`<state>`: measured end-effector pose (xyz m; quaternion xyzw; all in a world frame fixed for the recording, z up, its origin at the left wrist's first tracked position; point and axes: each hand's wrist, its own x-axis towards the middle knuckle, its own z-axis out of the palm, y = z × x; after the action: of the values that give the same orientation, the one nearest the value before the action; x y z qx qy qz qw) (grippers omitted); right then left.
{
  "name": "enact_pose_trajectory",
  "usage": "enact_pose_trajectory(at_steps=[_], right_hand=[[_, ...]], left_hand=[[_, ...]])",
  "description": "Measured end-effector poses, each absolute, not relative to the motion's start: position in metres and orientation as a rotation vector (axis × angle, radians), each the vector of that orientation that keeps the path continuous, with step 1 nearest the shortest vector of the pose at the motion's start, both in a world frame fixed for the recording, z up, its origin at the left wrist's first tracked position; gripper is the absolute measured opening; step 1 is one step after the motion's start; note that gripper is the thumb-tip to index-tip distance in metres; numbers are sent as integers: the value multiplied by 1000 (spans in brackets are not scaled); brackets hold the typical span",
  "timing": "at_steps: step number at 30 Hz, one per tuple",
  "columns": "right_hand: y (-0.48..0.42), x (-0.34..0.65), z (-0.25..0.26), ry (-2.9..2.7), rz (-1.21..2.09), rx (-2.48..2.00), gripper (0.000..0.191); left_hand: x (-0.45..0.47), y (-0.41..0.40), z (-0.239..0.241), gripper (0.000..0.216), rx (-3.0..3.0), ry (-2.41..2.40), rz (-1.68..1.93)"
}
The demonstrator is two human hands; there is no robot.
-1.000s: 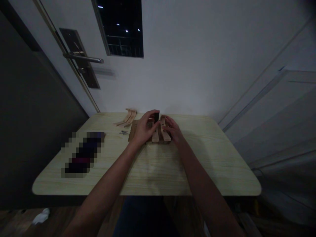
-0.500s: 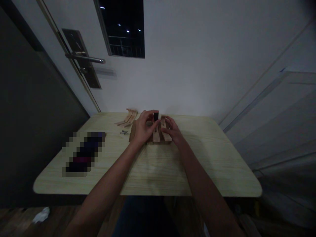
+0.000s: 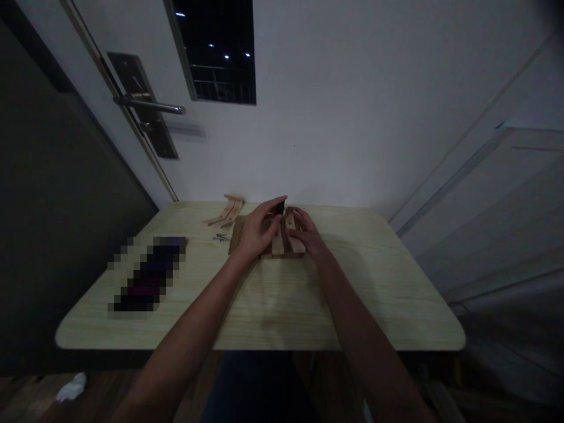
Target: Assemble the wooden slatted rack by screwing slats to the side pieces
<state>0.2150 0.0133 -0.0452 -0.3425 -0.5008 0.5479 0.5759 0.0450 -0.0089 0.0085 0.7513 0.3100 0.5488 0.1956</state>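
Note:
A small wooden assembly (image 3: 282, 241) of light slats on a darker base lies at the far middle of the pale wooden table (image 3: 264, 305). My left hand (image 3: 255, 229) rests over its left part, fingers pinched on a small dark piece (image 3: 279, 207) standing at the top. Beside it, my right hand (image 3: 306, 234) presses its curled fingers on the right slat. The room is dim and fine detail is hard to see.
Two loose curved wooden slats (image 3: 227, 211) lie at the table's far left, with a few small metal screws (image 3: 221, 237) near them. A blurred dark object (image 3: 147, 273) sits on the left side. A door with a metal handle (image 3: 150, 106) stands at the left.
My left hand's fingers have shifted slightly on the dark piece; both hands stay on the wooden assembly in nearly the same place.

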Motion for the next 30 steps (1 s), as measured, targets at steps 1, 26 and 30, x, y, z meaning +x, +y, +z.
enact_pose_trajectory(at_steps=[1,26,30], right_hand=[[13,215,-45,-1173,1279,-806,75],[13,216,-43,-1222,1244,-789,71],[14,216,-44,-1213,1247,-818,71]], left_hand=[[45,-9,9,35,2111,856,1524],[47,-15,14,30,2074,866,1500],[48,-11,11,28,2039,879,1603]])
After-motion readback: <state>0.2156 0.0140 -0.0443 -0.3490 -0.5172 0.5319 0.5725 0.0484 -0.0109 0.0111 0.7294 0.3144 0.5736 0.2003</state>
